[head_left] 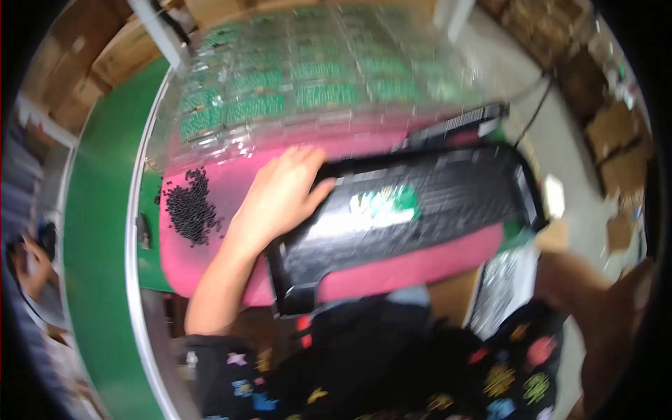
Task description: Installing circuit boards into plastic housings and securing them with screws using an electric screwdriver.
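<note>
A long black plastic housing lies slightly tilted across the pink mat in front of me. A small green circuit board shows at its middle, blurred and partly lost in glare. My left hand grips the housing's far left corner, thumb over the edge and fingers together beyond it. My right arm bends away at the right rim, where its hand is not visible. Left of my left forearm, a heap of small black parts is spread on the mat.
Clear plastic trays with rows of green boards stand behind the mat. A dark, long bar-like piece lies beyond the housing. A clear plastic bag is at the near right. Cardboard boxes line the right; another person's hand shows far left.
</note>
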`<state>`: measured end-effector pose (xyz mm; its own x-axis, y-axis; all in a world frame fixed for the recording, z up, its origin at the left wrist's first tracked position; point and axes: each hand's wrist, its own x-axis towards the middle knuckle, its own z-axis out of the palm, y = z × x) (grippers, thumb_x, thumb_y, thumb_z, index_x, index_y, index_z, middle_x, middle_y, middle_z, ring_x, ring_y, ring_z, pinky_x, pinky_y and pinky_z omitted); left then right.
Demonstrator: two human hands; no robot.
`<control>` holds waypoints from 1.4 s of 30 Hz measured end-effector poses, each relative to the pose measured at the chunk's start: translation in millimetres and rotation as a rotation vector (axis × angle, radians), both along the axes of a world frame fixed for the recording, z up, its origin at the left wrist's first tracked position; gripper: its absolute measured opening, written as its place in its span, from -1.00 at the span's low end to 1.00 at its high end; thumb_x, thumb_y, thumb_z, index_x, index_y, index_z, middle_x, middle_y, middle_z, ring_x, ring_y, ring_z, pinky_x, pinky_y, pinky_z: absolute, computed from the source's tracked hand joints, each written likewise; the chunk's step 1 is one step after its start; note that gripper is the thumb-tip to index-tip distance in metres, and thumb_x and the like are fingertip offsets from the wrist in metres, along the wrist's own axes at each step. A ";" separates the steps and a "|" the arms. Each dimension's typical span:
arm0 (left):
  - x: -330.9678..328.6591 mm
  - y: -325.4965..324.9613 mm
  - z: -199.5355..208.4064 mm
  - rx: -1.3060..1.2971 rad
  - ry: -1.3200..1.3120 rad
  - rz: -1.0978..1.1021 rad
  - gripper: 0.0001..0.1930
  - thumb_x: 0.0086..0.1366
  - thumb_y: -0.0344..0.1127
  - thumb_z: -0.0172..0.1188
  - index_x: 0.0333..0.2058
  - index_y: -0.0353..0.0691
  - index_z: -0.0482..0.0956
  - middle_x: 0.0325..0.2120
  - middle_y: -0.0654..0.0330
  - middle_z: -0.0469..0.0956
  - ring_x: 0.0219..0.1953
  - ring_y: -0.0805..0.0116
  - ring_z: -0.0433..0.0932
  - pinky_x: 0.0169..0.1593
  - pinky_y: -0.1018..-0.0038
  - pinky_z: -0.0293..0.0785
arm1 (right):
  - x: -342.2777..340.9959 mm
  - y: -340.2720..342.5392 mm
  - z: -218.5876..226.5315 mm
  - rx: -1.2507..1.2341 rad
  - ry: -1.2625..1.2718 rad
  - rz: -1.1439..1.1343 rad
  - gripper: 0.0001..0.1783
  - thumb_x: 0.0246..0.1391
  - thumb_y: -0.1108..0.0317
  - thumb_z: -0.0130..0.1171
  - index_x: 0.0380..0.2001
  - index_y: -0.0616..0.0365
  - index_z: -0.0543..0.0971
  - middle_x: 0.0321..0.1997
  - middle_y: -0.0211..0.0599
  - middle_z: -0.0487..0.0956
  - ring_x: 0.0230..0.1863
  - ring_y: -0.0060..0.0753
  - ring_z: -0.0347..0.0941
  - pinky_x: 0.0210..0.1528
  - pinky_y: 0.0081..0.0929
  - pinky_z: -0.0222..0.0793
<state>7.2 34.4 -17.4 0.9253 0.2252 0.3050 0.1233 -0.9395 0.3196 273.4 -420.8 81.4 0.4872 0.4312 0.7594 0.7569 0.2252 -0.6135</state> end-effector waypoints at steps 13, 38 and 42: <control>-14.3 -26.0 -2.8 -0.045 0.117 0.042 -0.71 0.21 -0.20 0.18 -0.23 -0.34 0.52 -0.28 -0.15 0.58 -0.16 -0.15 0.55 -0.08 0.02 0.49 | 11.9 18.4 -14.0 0.460 -0.683 0.111 -0.46 0.13 0.48 0.08 0.20 0.32 0.33 -0.06 -0.08 0.46 -0.17 -0.26 0.41 -0.03 -0.25 0.43; -227.9 -5.4 39.6 -0.209 -1.068 1.071 -0.68 0.23 -0.61 0.11 -0.02 -0.44 0.53 -0.12 0.04 0.58 -0.08 0.24 0.56 0.07 0.38 0.47 | -10.3 31.4 -79.6 0.021 -0.021 -0.506 -0.45 0.29 0.54 -0.11 0.34 0.15 0.18 -0.03 -0.24 0.40 -0.12 -0.45 0.33 -0.05 -0.45 0.31; -301.1 -10.7 22.3 -0.822 -1.284 0.870 -0.58 0.05 -0.61 0.05 -0.05 -0.31 0.49 -0.19 0.15 0.60 -0.22 0.30 0.61 -0.12 0.40 0.56 | 38.8 -43.5 -149.0 0.164 0.415 -0.700 -0.46 0.27 0.48 -0.02 0.31 0.19 0.24 -0.06 -0.34 0.42 -0.14 -0.57 0.32 -0.11 -0.59 0.27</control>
